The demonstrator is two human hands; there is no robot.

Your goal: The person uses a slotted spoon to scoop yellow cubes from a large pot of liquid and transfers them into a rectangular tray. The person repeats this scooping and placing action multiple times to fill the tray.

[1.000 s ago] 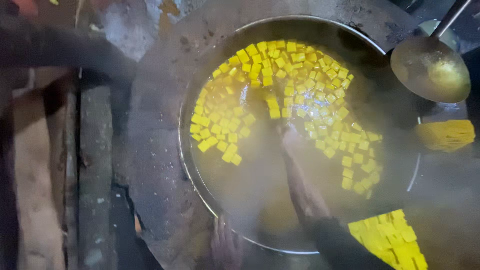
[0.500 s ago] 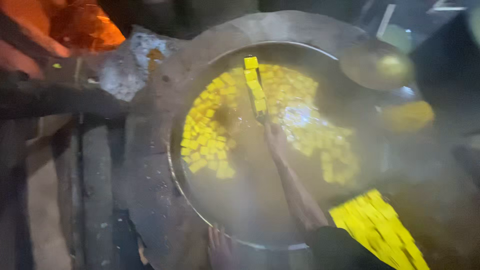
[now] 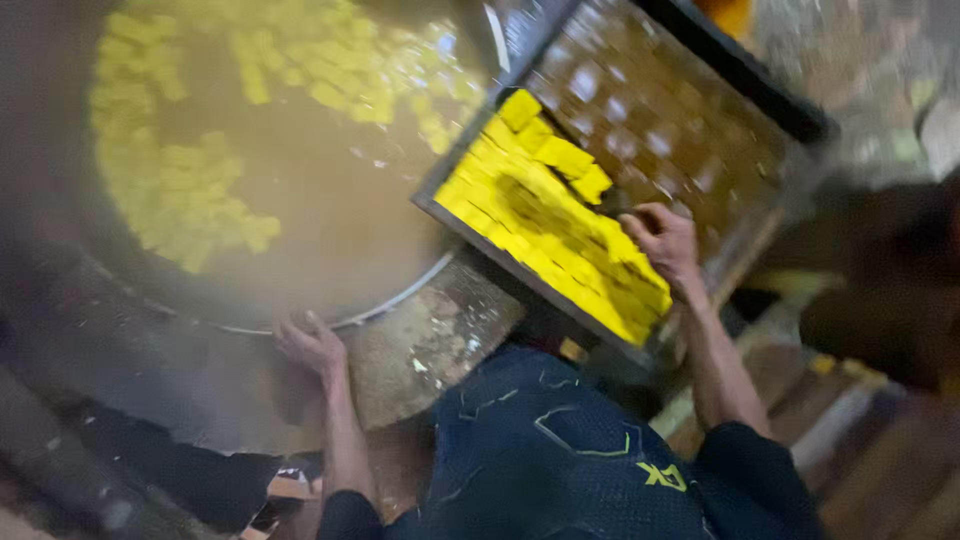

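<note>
Steamy wok (image 3: 300, 230); right hand (image 3: 662, 240) on yellow-cube tray (image 3: 690, 130).

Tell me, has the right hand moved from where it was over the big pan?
Yes. The right hand has left the big pan of oil and now rests on the yellow cubes in the tray beside it.

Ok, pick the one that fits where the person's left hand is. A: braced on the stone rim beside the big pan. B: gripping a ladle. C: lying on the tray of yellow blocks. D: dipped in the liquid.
A: the left hand lies flat on the stone rim at the edge of the big pan, while the right hand is at the tray.
</note>
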